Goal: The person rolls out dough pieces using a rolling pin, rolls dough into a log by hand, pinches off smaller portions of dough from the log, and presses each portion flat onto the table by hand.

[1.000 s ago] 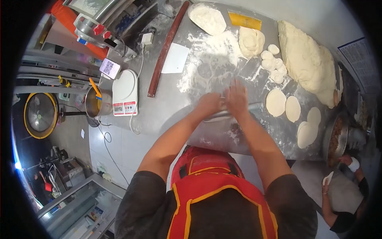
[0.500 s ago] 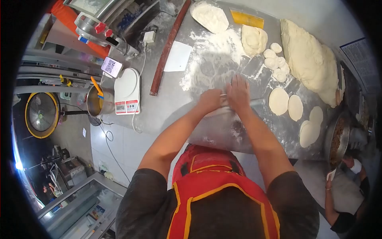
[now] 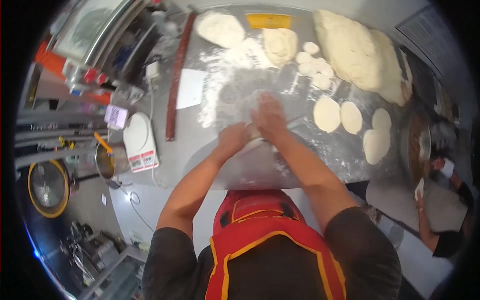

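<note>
My left hand (image 3: 234,140) is closed on the edge of a small piece of dough (image 3: 254,131), low on the floured metal worktop. My right hand (image 3: 270,118) lies palm down just right of it, fingers stretched forward and blurred by motion. A thin pale rod, seemingly a rolling pin (image 3: 297,121), sticks out to the right from under that hand; most of it is hidden. Flat dough rounds (image 3: 327,114) rest to the right, some overlapping. Beyond them are small dough pieces (image 3: 320,66) in a cluster.
A large dough slab (image 3: 350,47) lies at the back right, with a dough lump (image 3: 280,46) and a yellow scraper (image 3: 268,21) nearby. Flour fills a container (image 3: 220,30). Left are a long reddish-brown rod (image 3: 179,80) and a white scale (image 3: 138,137). A co-worker's arms (image 3: 427,225) show at right.
The whole view has shifted, so the worktop appears further left. My right hand's fingers are more blurred, and both hands stay close together at the dough.
</note>
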The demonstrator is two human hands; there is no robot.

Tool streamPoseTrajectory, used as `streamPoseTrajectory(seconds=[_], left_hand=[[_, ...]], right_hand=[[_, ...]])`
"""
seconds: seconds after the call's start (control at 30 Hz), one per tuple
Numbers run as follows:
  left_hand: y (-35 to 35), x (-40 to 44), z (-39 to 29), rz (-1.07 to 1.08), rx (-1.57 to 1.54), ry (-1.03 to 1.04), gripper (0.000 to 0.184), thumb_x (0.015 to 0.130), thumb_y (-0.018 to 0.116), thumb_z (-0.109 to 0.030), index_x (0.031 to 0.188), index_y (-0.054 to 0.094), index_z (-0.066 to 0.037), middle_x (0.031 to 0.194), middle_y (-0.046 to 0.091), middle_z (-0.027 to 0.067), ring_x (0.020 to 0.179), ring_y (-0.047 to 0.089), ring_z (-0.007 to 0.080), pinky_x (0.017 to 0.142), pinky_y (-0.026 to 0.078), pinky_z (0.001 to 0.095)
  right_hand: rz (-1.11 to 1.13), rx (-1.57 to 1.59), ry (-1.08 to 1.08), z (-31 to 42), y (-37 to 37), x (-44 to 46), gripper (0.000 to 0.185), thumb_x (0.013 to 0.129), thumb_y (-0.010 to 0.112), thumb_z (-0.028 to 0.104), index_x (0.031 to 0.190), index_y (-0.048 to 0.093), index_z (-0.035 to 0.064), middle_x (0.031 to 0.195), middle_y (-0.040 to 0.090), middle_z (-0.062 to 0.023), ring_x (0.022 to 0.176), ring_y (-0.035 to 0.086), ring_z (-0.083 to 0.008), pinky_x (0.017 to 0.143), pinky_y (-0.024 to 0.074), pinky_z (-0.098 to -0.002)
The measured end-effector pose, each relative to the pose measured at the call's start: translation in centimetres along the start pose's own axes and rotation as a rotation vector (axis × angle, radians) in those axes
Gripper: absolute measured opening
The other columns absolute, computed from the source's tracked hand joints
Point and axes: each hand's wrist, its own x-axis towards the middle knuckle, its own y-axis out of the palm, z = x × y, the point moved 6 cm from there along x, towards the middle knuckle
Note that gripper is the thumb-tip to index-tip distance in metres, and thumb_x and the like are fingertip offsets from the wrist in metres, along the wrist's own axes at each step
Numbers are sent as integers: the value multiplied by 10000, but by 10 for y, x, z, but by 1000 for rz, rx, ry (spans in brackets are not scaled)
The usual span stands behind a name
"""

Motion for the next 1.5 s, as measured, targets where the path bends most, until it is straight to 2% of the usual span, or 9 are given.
streamPoseTrajectory(seconds=[0.23,0.4,0.47,0.57,0.7,0.8,1.2,1.37,1.5], left_hand=[[-4,25,-26,134,64,374,276,875,604,-300,1014,667,-70,961,684,182,929,642,381,825,497,452],[27,83,-161,284,-75,750,289,871,632,-235,1060,658,-18,1006,664,201,979,619,373,881,473,445],[32,116,-206,237,-497,663,318,865,646,-230,1092,625,-9,1051,655,174,1015,603,371,896,468,450],[15,159,-237,-444,-228,586,349,856,632,-207,1170,590,-60,1154,608,138,1116,550,352,935,449,444],[29,196,-262,-280,208,738,309,842,578,-137,1150,589,-117,1230,536,118,1200,487,305,971,411,452],[40,189,-246,-497,204,884,266,851,566,-127,1114,601,-105,1196,552,129,1183,495,320,960,414,455],[35,-33,-81,-480,-39,569,217,835,652,-129,1015,586,-28,1114,571,189,1107,512,414,994,384,515],[55,29,-76,-387,246,221,645,927,517,-400,1451,374,-52,1523,324,188,1433,240,360,1167,165,501],[31,32,-89,-381,341,205,668,921,518,-430,1467,358,-80,1529,313,183,1436,228,366,1163,134,537]], right_hand=[[350,78,1,6,-61,-137,616,865,618,328,1334,457,-38,1417,436,-209,1326,399,-343,1105,293,-490],[349,69,-83,-1,-69,-178,591,874,612,334,1372,455,57,1418,444,-126,1338,392,-300,1094,307,-489],[292,58,-107,1,-68,-183,579,878,609,342,1375,462,85,1416,450,-109,1339,394,-280,1086,316,-488],[233,52,-112,1,-71,-183,575,880,610,360,1375,471,103,1415,454,-100,1334,402,-259,1079,327,-479],[222,108,-83,-3,-77,-179,583,878,614,378,1376,477,106,1417,456,-93,1322,414,-250,1079,333,-469],[223,99,-79,-1,-77,-181,576,880,612,379,1365,484,97,1413,459,-96,1316,418,-249,1081,333,-466],[170,84,-139,-3,-62,-189,572,853,626,352,1323,479,61,1372,468,-115,1312,408,-270,1091,293,-495],[153,112,-126,-4,-67,-187,568,852,628,360,1317,486,67,1374,468,-108,1312,409,-266,1085,302,-484],[191,111,-129,-4,-69,-183,554,864,620,372,1312,497,71,1376,472,-96,1314,410,-257,1088,303,-473]])
